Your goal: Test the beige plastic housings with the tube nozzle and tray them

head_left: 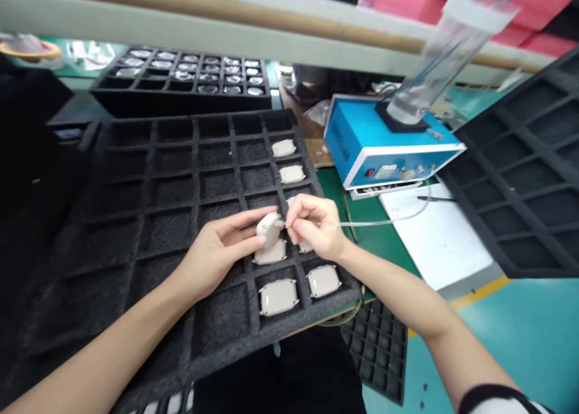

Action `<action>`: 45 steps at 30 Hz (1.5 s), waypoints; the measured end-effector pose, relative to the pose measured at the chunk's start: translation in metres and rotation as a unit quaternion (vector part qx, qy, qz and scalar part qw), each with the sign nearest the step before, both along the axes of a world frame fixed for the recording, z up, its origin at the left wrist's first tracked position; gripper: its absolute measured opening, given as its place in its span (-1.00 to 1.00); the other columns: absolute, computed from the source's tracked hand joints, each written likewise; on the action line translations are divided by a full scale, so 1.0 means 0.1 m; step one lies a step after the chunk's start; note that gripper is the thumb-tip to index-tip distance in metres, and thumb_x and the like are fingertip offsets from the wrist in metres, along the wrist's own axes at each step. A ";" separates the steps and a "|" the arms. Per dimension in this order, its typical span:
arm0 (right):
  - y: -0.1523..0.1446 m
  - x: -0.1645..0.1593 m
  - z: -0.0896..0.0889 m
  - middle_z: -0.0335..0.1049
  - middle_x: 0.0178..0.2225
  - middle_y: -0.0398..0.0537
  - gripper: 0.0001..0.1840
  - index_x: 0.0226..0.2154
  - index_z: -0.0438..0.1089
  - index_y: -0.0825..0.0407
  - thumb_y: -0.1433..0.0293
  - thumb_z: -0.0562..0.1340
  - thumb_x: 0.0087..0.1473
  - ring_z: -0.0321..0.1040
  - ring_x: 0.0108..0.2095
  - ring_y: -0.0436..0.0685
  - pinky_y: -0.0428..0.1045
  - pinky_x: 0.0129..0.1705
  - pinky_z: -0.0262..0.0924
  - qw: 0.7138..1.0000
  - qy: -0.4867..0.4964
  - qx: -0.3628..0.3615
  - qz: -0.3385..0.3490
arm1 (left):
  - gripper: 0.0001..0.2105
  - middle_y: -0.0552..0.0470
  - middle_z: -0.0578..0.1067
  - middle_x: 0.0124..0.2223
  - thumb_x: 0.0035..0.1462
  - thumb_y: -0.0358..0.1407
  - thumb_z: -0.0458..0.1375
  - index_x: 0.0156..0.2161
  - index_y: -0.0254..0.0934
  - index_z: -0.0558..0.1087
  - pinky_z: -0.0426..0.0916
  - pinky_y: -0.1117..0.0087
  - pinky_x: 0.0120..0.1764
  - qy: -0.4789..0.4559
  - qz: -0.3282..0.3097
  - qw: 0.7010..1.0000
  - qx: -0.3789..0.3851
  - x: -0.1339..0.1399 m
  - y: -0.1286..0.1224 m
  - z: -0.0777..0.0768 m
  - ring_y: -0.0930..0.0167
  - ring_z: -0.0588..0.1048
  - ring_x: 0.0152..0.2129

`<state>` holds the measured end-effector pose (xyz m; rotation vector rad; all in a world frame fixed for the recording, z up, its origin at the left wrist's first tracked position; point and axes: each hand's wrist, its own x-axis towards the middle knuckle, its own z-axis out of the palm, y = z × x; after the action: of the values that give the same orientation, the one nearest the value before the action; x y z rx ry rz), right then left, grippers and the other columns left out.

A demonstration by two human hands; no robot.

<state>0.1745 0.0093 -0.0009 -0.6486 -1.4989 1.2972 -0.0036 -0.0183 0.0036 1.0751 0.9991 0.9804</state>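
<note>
Between the thumb and fingers of my left hand (217,245) is a light beige watch case (268,228), tilted up on edge above a black foam tray (174,233). My right hand (316,226) pinches the end of a thin clear tube (384,222). The tube's pale tip meets the watch case's edge, or nearly so; I cannot tell if it touches. More beige watch cases, such as one at the front (278,297) and one further back (292,173), lie in the tray's right-hand compartments. My right hand partly covers some of them.
The tube runs to a blue control box (393,146) bearing a clear cylinder (446,64). Papers (434,236) and a pen lie before it. Another black tray (520,161) leans at right. Behind, a tray (181,88) holds round glassy pieces. A shelf edge (226,16) crosses above.
</note>
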 end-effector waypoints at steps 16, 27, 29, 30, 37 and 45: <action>0.00 0.00 -0.02 0.24 -0.72 -0.25 -0.95 -0.54 0.26 0.08 0.51 0.11 -0.11 0.12 -0.73 -0.10 -0.16 -0.64 0.03 0.999 0.019 0.016 0.022 | -0.58 -0.04 0.59 -0.09 -0.13 -0.30 0.36 -0.06 -0.17 0.53 0.34 0.23 0.05 -0.014 -0.011 1.000 -0.003 -0.02 -0.02 0.03 0.16 0.47 -0.02; -0.01 0.01 0.01 0.25 -0.72 -0.25 -0.93 -0.55 0.26 0.08 0.53 0.09 -0.13 0.13 -0.72 -0.10 -0.16 -0.63 0.06 1.000 0.009 0.020 0.017 | -0.57 -0.04 0.58 -0.09 -0.11 -0.31 0.36 -0.05 -0.22 0.51 0.35 0.32 0.01 -0.028 -0.013 0.999 -0.019 -0.02 -0.02 0.02 0.22 0.47 -0.02; -0.01 0.00 0.00 0.25 -0.72 -0.25 -0.92 -0.55 0.26 0.08 0.53 0.09 -0.14 0.13 -0.72 -0.10 -0.16 -0.63 0.06 1.000 0.010 0.020 0.018 | -0.58 -0.03 0.59 -0.09 -0.11 -0.31 0.36 -0.05 -0.21 0.51 0.36 0.35 -0.01 -0.030 -0.013 0.999 -0.017 -0.02 -0.02 0.01 0.24 0.48 -0.03; -0.01 0.00 0.00 0.25 -0.72 -0.25 -0.92 -0.54 0.26 0.08 0.53 0.09 -0.14 0.13 -0.72 -0.10 -0.16 -0.63 0.06 1.000 0.008 0.019 0.018 | -0.58 -0.02 0.59 -0.09 -0.11 -0.31 0.36 -0.06 -0.20 0.51 0.36 0.36 -0.01 -0.032 -0.014 0.999 -0.015 -0.02 -0.01 0.01 0.25 0.48 -0.03; -0.01 0.00 0.00 0.25 -0.72 -0.26 -0.93 -0.55 0.26 0.08 0.52 0.09 -0.14 0.13 -0.72 -0.11 -0.17 -0.63 0.06 1.000 0.005 0.018 0.017 | -0.59 0.00 0.59 -0.10 -0.10 -0.31 0.35 -0.06 -0.18 0.51 0.37 0.40 -0.03 -0.032 -0.019 0.999 -0.014 -0.03 -0.01 -0.01 0.27 0.48 -0.04; -0.01 0.00 0.01 0.24 -0.73 -0.25 -0.93 -0.55 0.26 0.09 0.53 0.09 -0.14 0.13 -0.73 -0.11 -0.17 -0.64 0.06 1.000 0.010 0.017 0.016 | -0.59 0.00 0.59 -0.10 -0.10 -0.31 0.35 -0.06 -0.17 0.52 0.36 0.39 -0.02 -0.029 -0.019 0.999 -0.013 -0.03 -0.01 -0.01 0.26 0.48 -0.03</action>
<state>0.1745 0.0084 0.0003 -0.5908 -1.5162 1.2959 -0.0068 -0.0188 0.0030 1.0344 0.9385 0.9614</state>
